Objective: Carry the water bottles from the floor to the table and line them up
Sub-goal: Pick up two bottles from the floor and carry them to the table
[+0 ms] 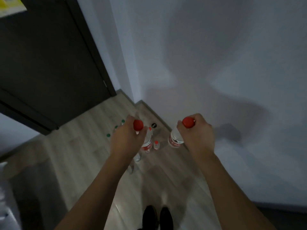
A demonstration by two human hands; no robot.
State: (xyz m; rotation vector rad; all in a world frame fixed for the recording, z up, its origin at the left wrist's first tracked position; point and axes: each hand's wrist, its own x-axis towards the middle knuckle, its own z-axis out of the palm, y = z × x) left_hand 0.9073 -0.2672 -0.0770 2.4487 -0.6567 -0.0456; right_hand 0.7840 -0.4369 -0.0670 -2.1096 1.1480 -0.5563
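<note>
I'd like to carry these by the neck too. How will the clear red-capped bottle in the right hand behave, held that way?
The clear red-capped plastic bottle hangs below the right hand, gripped just under the cap, so it will probably swing while walking. Smooth plastic may slip, though the cap should catch. It looks full, so likely heavy for its size.

The pale wood floor (79, 156) carries a small red-capped bottle (156, 145) and, apparently, blurred green-capped bottles (119, 125).

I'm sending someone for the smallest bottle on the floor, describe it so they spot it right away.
Look at the wood floor by the white wall corner. Between the two bottles held by the left hand and right hand stands a small bottle: red cap, clear, much shorter than the others.
</note>
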